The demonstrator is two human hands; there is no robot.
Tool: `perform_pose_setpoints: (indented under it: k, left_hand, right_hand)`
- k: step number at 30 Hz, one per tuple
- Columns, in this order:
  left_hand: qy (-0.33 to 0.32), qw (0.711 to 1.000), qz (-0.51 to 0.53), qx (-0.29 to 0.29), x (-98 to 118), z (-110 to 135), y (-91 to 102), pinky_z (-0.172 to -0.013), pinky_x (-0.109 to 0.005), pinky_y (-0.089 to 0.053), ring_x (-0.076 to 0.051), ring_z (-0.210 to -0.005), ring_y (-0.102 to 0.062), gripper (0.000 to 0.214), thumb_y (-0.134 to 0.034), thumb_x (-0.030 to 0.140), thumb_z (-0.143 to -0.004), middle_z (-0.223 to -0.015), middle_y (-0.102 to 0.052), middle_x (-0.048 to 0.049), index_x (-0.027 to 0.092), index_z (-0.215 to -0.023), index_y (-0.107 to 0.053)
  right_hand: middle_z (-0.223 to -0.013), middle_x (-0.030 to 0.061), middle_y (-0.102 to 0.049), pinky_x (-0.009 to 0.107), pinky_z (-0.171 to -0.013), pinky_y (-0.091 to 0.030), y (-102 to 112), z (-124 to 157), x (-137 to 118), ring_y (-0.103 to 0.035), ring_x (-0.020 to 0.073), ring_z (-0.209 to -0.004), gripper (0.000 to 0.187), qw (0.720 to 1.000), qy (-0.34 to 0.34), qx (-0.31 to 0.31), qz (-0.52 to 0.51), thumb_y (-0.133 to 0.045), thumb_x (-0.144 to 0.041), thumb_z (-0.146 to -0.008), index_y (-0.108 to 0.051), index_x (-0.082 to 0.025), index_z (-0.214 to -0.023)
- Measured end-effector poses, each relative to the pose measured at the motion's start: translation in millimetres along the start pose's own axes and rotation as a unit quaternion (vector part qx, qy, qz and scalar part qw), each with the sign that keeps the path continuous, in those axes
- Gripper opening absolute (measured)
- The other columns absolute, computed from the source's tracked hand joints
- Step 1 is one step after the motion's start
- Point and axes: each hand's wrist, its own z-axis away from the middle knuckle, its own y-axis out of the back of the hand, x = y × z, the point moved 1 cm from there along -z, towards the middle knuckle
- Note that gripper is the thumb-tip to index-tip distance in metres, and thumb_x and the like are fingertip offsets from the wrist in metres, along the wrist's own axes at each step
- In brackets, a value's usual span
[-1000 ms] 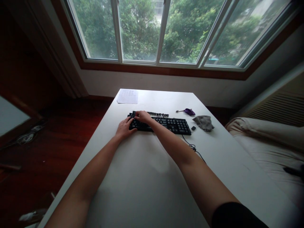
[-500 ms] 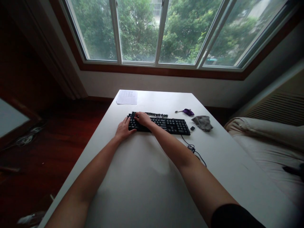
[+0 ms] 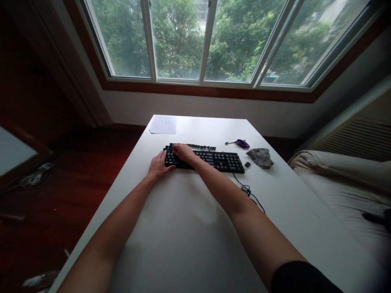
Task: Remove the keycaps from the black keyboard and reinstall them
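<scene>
A black keyboard (image 3: 220,160) lies across the white table. My left hand (image 3: 158,166) rests against its left end, fingers stretched along the side and thumb apart at the front edge. Over the keyboard's upper left part is my right hand (image 3: 184,152), its fingers curled down together at the keys; whatever is between the fingertips is hidden. Behind the keyboard stands a row of loose black keycaps (image 3: 201,147), partly covered by my right hand. One more dark keycap-like piece (image 3: 247,165) sits just off the keyboard's right end.
To the right lie a grey cloth (image 3: 260,158) and a purple object (image 3: 242,143) beside a small brush (image 3: 231,143). A black cable (image 3: 246,189) is coiled in front of the keyboard. Paper (image 3: 163,124) lies at the table's (image 3: 183,236) far left, below the window.
My right hand has shifted very slightly over the same keys, its fingers lying a little lower. The left hand and the keyboard look unmoved.
</scene>
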Motion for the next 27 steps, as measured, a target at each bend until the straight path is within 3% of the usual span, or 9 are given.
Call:
perform_pose_setpoints:
  k: [4,9,14,19,27]
  left_hand:
    - [-0.005,1.000,-0.001,0.003,0,0,-0.1,-0.118,-0.048,-0.032,-0.036,-0.147,-0.037,0.096,-0.070,0.062,-0.082,-0.159,-0.040,-0.0194,0.016,-0.157,-0.032]
    - [-0.001,1.000,-0.011,-0.002,1,0,0.8,-0.118,-0.047,-0.032,-0.035,-0.147,-0.038,0.095,-0.069,0.061,-0.083,-0.160,-0.040,-0.0191,0.015,-0.157,-0.032]
    - [-0.002,1.000,-0.019,-0.003,2,2,0.6,-0.118,-0.047,-0.032,-0.034,-0.147,-0.038,0.094,-0.069,0.061,-0.084,-0.159,-0.040,-0.0197,0.014,-0.157,-0.034]
    - [-0.004,1.000,-0.015,0.001,-2,2,-4.9,-0.118,-0.047,-0.032,-0.035,-0.146,-0.038,0.094,-0.068,0.063,-0.083,-0.159,-0.040,-0.0184,0.016,-0.158,-0.033]
    - [-0.006,1.000,-0.020,0.007,-1,2,-2.6,-0.118,-0.048,-0.033,-0.037,-0.143,-0.042,0.094,-0.067,0.065,-0.084,-0.159,-0.040,-0.0202,0.015,-0.157,-0.035]
  right_hand:
    - [-0.116,0.0074,-0.072,0.029,-0.085,-0.046,-1,0,0,-0.066,0.0235,-0.104,0.022,1.000,-0.014,0.005,-0.008,-0.060,-0.040,-0.096,-0.071,-0.025,-0.107]
    - [-0.116,0.0093,-0.072,0.029,-0.089,-0.046,-9,2,-6,-0.065,0.0218,-0.106,0.037,0.994,-0.094,0.038,-0.028,-0.040,-0.043,-0.105,-0.071,-0.022,-0.107]
    - [-0.118,0.0106,-0.070,0.031,-0.090,-0.045,-18,5,-12,-0.063,0.0229,-0.109,0.033,0.988,-0.136,0.069,-0.029,-0.045,-0.042,-0.103,-0.060,-0.021,-0.124]
    - [-0.120,0.0124,-0.068,0.034,-0.092,-0.044,-23,2,-13,-0.061,0.0250,-0.109,0.032,0.988,-0.140,0.063,-0.008,-0.047,-0.040,-0.102,-0.053,-0.021,-0.127]
    - [-0.123,0.0106,-0.068,0.033,-0.092,-0.045,-25,-7,-5,-0.061,0.0246,-0.113,0.030,0.990,-0.130,0.046,-0.023,-0.046,-0.039,-0.102,-0.056,-0.023,-0.125]
